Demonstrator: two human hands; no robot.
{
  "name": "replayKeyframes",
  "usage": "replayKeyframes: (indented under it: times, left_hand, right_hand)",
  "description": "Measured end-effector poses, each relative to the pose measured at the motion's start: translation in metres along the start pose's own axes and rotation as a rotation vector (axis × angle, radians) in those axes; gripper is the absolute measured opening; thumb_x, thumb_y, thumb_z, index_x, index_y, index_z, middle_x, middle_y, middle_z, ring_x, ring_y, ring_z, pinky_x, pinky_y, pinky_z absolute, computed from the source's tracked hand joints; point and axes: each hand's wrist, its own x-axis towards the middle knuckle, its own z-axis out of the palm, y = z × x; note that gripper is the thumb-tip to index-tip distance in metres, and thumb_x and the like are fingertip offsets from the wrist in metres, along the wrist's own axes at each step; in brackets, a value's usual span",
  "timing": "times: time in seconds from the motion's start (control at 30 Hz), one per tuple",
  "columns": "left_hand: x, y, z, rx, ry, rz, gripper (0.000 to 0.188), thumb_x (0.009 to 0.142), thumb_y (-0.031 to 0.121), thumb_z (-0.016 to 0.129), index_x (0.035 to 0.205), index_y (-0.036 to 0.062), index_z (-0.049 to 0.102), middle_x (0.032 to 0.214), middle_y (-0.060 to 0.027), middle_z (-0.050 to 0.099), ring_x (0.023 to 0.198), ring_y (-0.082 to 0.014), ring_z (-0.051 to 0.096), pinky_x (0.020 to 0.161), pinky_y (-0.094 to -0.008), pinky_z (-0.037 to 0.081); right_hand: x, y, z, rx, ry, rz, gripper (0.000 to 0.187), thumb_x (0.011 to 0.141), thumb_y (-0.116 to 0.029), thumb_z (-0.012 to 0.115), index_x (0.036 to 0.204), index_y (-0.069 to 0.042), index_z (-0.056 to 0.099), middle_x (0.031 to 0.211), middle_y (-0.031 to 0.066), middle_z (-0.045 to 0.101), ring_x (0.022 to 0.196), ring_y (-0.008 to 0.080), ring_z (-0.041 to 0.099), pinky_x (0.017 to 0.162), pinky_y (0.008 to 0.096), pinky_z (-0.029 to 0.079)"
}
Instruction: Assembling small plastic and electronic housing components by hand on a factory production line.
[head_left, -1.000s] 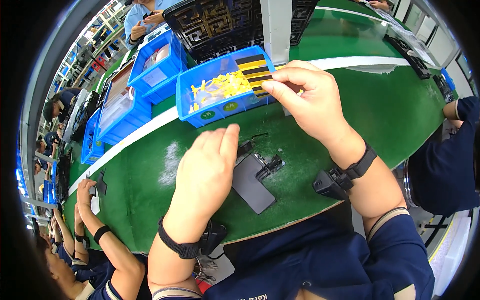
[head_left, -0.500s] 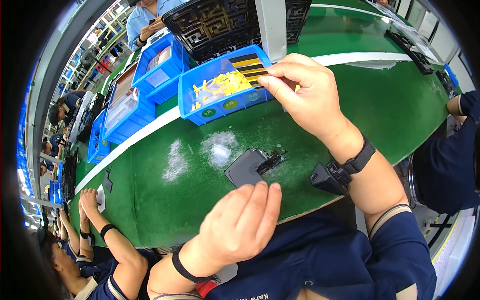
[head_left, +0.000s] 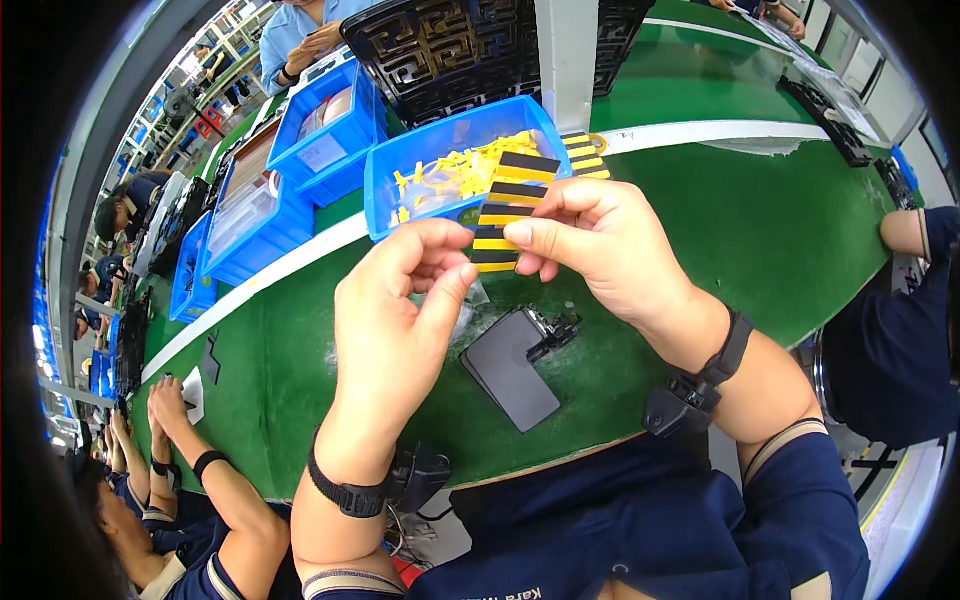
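Note:
My right hand [head_left: 600, 240] pinches a sheet of black-and-yellow striped strips [head_left: 510, 212] between thumb and fingers, holding it up in front of the blue bin. At the sheet's left edge is my left hand [head_left: 395, 300], thumb and index finger apart and the other fingers curled; whether a fingertip touches the strips, I cannot tell. Below both hands a dark grey L-shaped flat part [head_left: 515, 375] lies on the green table, with a black bracket-like piece [head_left: 553, 333] at its upper right corner.
Behind the sheet stands a blue bin [head_left: 400, 165] with loose yellow pieces. More striped strips [head_left: 584, 156] lie beside it, near a grey post [head_left: 567, 70]. Other blue bins [head_left: 240, 235] line the left. At lower left a co-worker's hands [head_left: 168, 405] handle a white piece.
My right hand has drawn the striped sheet down and nearer, away from the bin. My left hand has risen from the grey part to the sheet's left edge.

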Motion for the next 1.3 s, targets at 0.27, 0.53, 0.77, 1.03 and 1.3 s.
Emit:
replayKeyframes:
  times: [0.27,0.53,0.77,1.03,1.3]
  left_hand:
    - [-0.003,-0.023,0.012,-0.680,-0.109,-0.183,0.017,0.085,0.000,0.059,0.101,0.0008,0.053,0.082,-0.0023,0.060,0.071,-0.0082,0.055,0.065,-0.0216,0.046]
    - [0.006,-0.058,0.000,0.147,-0.116,-0.275,0.010,0.073,0.001,0.064,0.081,0.0008,0.058,0.074,-0.0069,0.060,0.068,-0.0139,0.058,0.062,-0.0280,0.047]
    - [-0.006,-0.011,0.005,0.342,-0.207,0.063,0.051,0.060,0.027,0.081,0.099,0.0018,0.060,0.087,-0.0111,0.059,0.078,-0.0260,0.058,0.068,-0.0349,0.047]
    - [-0.017,0.006,0.006,0.465,-0.301,0.180,0.059,0.065,0.022,0.079,0.113,-0.0025,0.054,0.095,-0.0141,0.059,0.087,-0.0278,0.058,0.078,-0.0341,0.047]
    - [-0.023,-0.011,0.027,-0.584,-0.087,-0.283,0.018,0.087,0.004,0.058,0.102,-0.0010,0.050,0.084,-0.0059,0.065,0.075,-0.0063,0.058,0.068,-0.0208,0.047]
  right_hand:
    - [0.004,0.012,0.000,0.096,-0.105,0.036,0.012,0.080,-0.007,0.069,0.088,0.002,0.065,0.077,0.0046,0.063,0.067,0.0073,0.058,0.058,0.0197,0.047]
    - [0.003,0.005,-0.004,0.090,0.065,0.009,0.022,0.079,-0.012,0.070,0.097,0.001,0.064,0.081,0.0040,0.065,0.063,0.0065,0.055,0.056,0.0197,0.045]
    - [0.000,0.003,0.000,0.001,0.089,-0.094,0.017,0.078,-0.004,0.069,0.093,0.002,0.065,0.082,0.0034,0.064,0.072,0.0077,0.059,0.064,0.0220,0.049]
    - [-0.004,0.002,0.006,-0.366,0.083,-0.429,0.012,0.076,0.001,0.068,0.088,0.002,0.067,0.085,0.0079,0.064,0.079,0.0157,0.059,0.073,0.0274,0.047]
    - [-0.011,0.009,0.008,-0.459,0.115,-0.533,0.012,0.067,0.000,0.070,0.079,-0.001,0.067,0.071,0.0080,0.062,0.068,0.0188,0.059,0.062,0.0283,0.048]
